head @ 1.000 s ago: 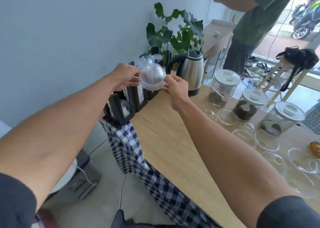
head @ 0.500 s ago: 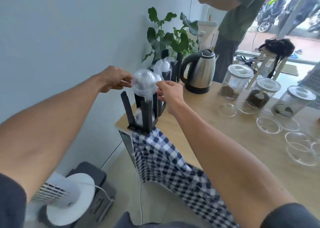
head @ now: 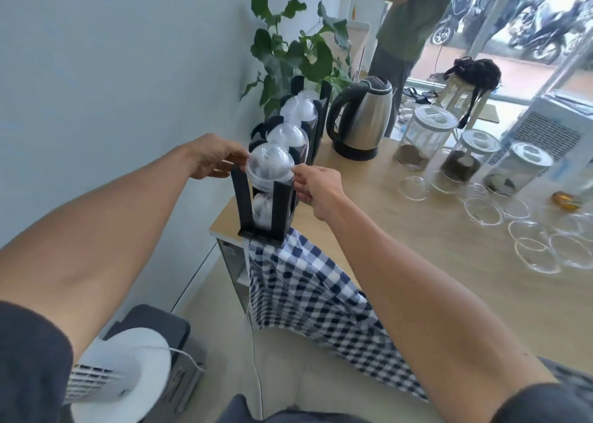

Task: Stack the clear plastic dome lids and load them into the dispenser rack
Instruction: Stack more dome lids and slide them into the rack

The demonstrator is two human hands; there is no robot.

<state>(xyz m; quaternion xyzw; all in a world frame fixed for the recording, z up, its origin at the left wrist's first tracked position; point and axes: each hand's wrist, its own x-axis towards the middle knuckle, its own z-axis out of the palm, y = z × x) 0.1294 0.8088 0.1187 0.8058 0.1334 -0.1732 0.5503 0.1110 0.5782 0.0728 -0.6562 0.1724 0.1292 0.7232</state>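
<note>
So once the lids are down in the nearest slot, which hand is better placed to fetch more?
Probably the right hand. Both pinch the lid stack's rim at the top of the dispenser rack, but the loose lids lie on the table to its right; the left hand is on the wall side.

place: small drinks shop or café, street-front
counter (head: 417, 262): long pale wood top along a plain wall, checked cloth (head: 308, 294) hanging off its near-left corner
rack (head: 272, 211): black dispenser rack at the counter's left edge, columns filled with clear dome lids (head: 271, 166), the takeaway-cup kind
kettle (head: 362, 121): steel electric kettle toward the far-left corner
jars (head: 423, 137): three clear lidded jars with dark loose contents, in a row across the counter
loose lids (head: 484, 211): more clear lids spread at the right edge
front: glass shopfront, motorbikes (head: 539, 31) parked outside
other: potted plant (head: 298, 53) behind the rack, a second person (head: 410, 21) standing by the glass
</note>
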